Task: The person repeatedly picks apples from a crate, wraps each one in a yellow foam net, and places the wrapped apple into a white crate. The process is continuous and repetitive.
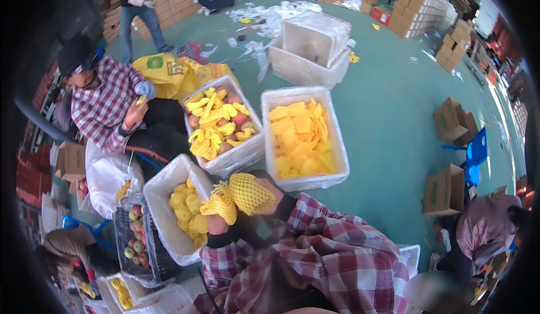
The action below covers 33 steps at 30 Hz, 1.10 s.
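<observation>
My left hand [217,224] grips a crumpled yellow foam fruit net [220,204] that covers most of its fingers. My right hand [272,192] holds a second, rounded foam net [251,194], close against the first. Whether fruit is inside either net, I cannot tell. Left of my hands, a white foam box [160,187] contains several net-wrapped fruits [183,211]. Beyond my hands, another foam box [232,168] carries apples [239,118] with loose yellow nets on top. To its right, a third foam box [339,158] is filled with flat yellow foam nets [299,132].
A seated person [109,98] handles a yellow item at the left. Below them, a dark crate [154,246] holds apples. Stacked foam boxes [310,48] stand farther out, near scattered packing scraps [274,16]. Cardboard boxes [443,191] and a blue chair [476,149] are at the right.
</observation>
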Tool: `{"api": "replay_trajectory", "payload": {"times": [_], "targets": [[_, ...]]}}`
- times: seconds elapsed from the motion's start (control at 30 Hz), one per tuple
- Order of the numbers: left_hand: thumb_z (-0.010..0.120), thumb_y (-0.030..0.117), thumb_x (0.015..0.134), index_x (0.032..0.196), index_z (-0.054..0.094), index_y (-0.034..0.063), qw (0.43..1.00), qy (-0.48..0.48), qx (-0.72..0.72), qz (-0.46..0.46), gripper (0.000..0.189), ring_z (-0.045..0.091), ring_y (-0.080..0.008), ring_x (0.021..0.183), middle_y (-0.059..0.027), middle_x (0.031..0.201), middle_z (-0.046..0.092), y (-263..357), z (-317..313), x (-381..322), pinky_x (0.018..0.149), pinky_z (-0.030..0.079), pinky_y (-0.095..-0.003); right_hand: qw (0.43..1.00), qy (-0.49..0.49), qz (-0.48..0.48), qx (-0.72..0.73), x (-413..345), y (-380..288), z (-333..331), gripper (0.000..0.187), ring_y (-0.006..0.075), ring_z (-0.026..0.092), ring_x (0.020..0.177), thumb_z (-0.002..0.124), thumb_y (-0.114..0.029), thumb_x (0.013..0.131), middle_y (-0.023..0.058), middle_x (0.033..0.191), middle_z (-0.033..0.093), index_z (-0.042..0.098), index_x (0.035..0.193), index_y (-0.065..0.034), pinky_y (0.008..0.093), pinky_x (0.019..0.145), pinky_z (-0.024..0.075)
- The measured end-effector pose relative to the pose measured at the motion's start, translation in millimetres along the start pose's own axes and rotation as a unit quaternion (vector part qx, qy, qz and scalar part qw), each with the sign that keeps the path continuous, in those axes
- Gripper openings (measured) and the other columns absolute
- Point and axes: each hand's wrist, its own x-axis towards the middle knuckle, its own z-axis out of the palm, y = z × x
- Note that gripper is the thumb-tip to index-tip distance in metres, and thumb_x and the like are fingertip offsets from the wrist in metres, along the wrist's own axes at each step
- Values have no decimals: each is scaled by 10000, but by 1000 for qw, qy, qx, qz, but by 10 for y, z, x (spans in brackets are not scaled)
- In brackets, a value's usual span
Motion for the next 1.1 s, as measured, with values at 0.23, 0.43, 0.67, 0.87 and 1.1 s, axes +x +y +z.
{"api": "replay_trajectory", "payload": {"times": [0.23,0.43,0.67,0.87,1.1], "targets": [[474,137,930,1226,482,-15,1000,-19,0,13,333,535,-240,1077,-119,1191,552,-552,-577,66,919,438,-346,984,26,64,161,-117,23,-44,548,302,531,1141,406,-426,915,128,1288,508,368,1368,-118,499,835,500],[435,340,954,1274,424,6,992,-46,92,-73,462,512,-253,1129,-104,1253,509,-493,-578,163,963,420,-400,979,11,21,205,-92,90,-114,567,310,548,1124,502,-431,871,126,1276,527,410,1345,-132,541,778,517],[502,247,932,1318,378,1,987,4,-132,91,474,512,-355,1126,-209,1338,414,-389,-442,110,950,436,-470,980,-27,17,195,-144,45,-248,551,279,571,1083,545,-437,854,101,1230,563,455,1306,-134,497,798,509],[474,226,938,1317,375,-13,996,-1,77,-35,459,521,-309,1118,-210,1321,430,-1210,-567,-177,939,439,-412,980,-17,-39,196,-210,-28,-210,579,261,544,1129,556,-342,867,136,1280,525,399,1338,-44,396,981,421],[572,304,854,1284,373,-58,951,-280,-103,-80,595,572,-275,1022,-177,1189,519,-415,-122,-285,869,473,-366,984,-7,-91,153,-284,-63,-169,547,254,548,1119,571,-308,862,150,1242,543,422,1300,-17,409,980,422]]}}
